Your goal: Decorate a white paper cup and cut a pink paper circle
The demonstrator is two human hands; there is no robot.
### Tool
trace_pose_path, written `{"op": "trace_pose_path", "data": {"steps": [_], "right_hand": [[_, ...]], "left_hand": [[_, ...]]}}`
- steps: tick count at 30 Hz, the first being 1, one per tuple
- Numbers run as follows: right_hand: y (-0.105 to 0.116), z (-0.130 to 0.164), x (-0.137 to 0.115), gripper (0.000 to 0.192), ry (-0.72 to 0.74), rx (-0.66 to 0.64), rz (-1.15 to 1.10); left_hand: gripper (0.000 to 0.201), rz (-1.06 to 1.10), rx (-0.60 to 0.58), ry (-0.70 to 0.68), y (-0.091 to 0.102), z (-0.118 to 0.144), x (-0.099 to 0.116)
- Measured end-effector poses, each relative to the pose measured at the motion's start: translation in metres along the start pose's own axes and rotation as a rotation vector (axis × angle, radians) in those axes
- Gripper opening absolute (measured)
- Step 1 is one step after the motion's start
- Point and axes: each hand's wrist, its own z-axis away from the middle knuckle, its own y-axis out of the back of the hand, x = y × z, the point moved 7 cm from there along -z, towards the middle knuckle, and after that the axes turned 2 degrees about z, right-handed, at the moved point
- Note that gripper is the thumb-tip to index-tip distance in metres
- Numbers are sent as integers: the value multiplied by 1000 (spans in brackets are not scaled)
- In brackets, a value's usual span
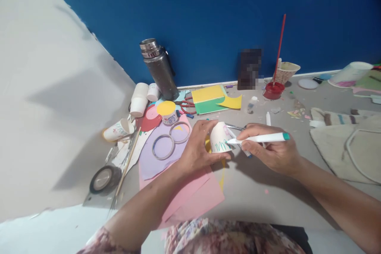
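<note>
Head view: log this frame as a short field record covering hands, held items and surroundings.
left hand: left hand grips a white paper cup held on its side
right hand: right hand holds a white marker, tip on the cup
cup marks: teal zigzag line
under hands: pink paper on a grey table
left of hands: two rings, tape roll
back: metal flask, red paint pot

A grey floor carries the clutter — pink paper and lilac paper near the middle, a roll of tape to the left, a steel flask standing by the blue wall — and a woven bag at the right.
</note>
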Motion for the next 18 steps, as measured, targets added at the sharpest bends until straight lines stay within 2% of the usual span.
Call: {"op": "trace_pose_path", "data": {"steps": [5, 9, 12, 18], "right_hand": [[-2, 3, 6, 28, -76, -42, -33], [7, 7, 11, 18, -128, 90, -7], [10, 6, 11, 18, -121, 156, 59], [5, 8, 24, 27, -180, 93, 98]], "left_hand": [[97, -21, -6, -7, 0, 0, 0], [98, -39, -13, 14, -1, 1, 0], [101, -81, -8, -1, -1, 1, 2], [117, -129, 6, -79, -3, 3, 7]]}}
